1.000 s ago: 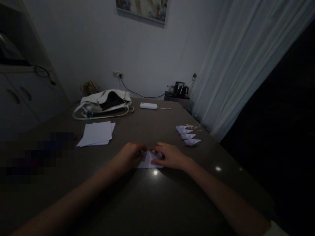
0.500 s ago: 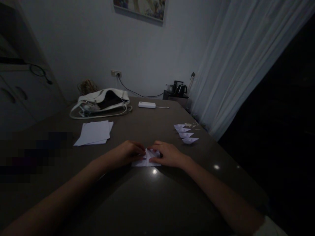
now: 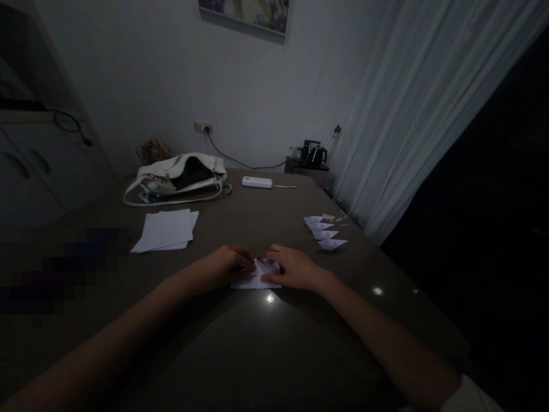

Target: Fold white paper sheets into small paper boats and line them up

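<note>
A partly folded sheet of white paper (image 3: 257, 281) lies on the dark table, with a crease down its middle and flaps along its top. On its left side my left hand (image 3: 227, 266) is closed, fingertips gripping a flap near the centre. My right hand (image 3: 294, 268) holds the right side, thumb on the front and fingers along the upper edge. The fingertips partly hide the folds. To the right, several folded paper boats (image 3: 329, 235) stand in a row. A stack of white paper sheets (image 3: 166, 230) lies to the left.
At the back left of the table (image 3: 257, 355) lies a white handbag (image 3: 175, 171). A white power bank (image 3: 257, 182) with a short strap is at the back middle. Small pale scraps (image 3: 332, 217) lie behind the boats. A black kettle (image 3: 317, 155) stands beyond the table, near white curtains (image 3: 386, 126).
My left fingertips have shifted slightly on the flap near the paper's centre. The right hand keeps nearly the same hold, and the view has moved a little.
</note>
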A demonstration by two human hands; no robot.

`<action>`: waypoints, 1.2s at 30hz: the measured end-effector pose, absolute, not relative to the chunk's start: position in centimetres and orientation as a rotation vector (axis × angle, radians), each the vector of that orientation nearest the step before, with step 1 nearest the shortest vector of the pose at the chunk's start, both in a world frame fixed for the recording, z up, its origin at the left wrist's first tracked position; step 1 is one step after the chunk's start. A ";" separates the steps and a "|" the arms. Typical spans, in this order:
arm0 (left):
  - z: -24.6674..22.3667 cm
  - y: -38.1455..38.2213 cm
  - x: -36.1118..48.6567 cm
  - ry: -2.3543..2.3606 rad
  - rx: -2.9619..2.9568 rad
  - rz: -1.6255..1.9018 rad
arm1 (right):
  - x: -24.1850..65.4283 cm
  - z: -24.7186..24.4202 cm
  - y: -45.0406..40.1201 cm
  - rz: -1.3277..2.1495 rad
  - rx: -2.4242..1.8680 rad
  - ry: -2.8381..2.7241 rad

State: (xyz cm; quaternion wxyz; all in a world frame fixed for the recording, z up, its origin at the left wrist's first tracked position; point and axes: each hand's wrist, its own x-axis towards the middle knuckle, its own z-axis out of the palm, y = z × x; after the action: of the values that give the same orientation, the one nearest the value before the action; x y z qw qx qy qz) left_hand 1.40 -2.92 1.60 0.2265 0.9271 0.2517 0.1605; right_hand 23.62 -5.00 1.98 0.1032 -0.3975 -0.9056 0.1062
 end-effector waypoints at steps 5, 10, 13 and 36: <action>1.5 -2.9 1.4 0.682 2.556 0.421 | 23.6 2.0 -5.0 0.312 -1.162 -2.678; 1.4 -2.8 1.4 0.677 2.518 0.469 | 23.6 1.8 -4.9 0.319 -1.175 -2.678; 1.5 -2.9 1.4 0.674 2.515 0.466 | 23.6 1.9 -4.9 0.344 -1.176 -2.671; 1.3 -2.8 1.5 0.682 2.579 0.414 | 23.6 2.0 -5.0 0.368 -1.159 -2.667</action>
State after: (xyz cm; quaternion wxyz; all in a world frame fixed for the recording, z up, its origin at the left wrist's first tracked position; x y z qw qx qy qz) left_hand 1.50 -2.76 1.29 0.2192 0.9321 0.2463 0.1496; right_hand 23.58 -4.97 1.98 0.1049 -0.3931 -0.9049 0.1247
